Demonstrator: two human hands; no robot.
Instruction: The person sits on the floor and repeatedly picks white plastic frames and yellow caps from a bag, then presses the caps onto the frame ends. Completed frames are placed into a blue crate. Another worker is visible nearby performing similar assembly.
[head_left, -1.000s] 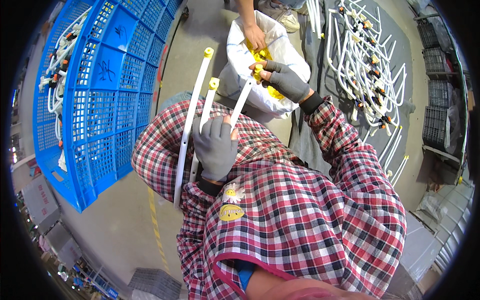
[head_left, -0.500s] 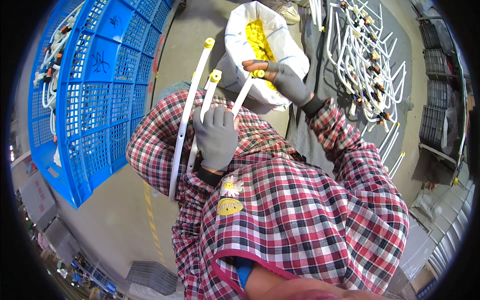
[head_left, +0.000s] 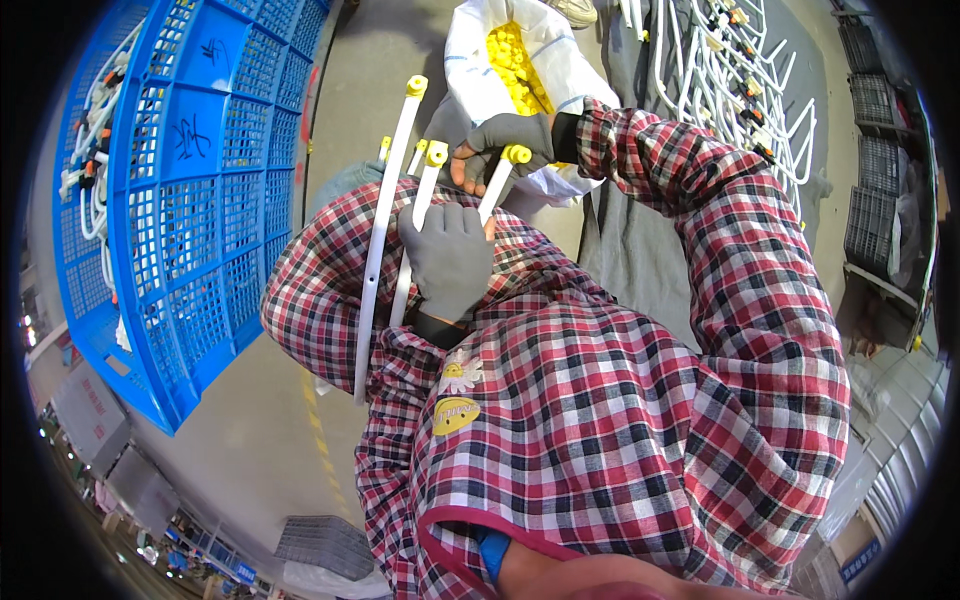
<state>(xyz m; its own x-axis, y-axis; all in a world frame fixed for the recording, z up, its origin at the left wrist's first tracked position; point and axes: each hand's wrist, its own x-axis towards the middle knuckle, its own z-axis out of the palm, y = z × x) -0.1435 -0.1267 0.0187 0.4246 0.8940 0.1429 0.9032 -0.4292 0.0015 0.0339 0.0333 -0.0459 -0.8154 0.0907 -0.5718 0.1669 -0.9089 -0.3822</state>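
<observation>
My left hand (head_left: 450,255), in a grey fingertip-less glove, is closed round white plastic tubes above my lap. One held tube (head_left: 426,190) has a yellow fitting on its upper end; another yellow-tipped tube (head_left: 492,195) rises from the hand's right side. A longer white tube (head_left: 378,250) slants past the hand on its left. My right hand (head_left: 512,140), gloved alike, reaches in from the right behind the yellow-tipped ends. Its fingers are bent, and whatever lies inside them is hidden.
A white sack (head_left: 585,60) of yellow fittings (head_left: 515,70) stands ahead. Blue plastic crates (head_left: 190,190) holding white tube assemblies are at left. More bent white tubes (head_left: 690,70) with black and orange parts lie on grey cloth at right, with dark baskets (head_left: 872,215) beyond.
My right hand has moved left and slightly nearer, from beside the sack's mouth to behind the tube ends. Its fingers have gone from stretched out to bent. My left hand keeps its grip.
</observation>
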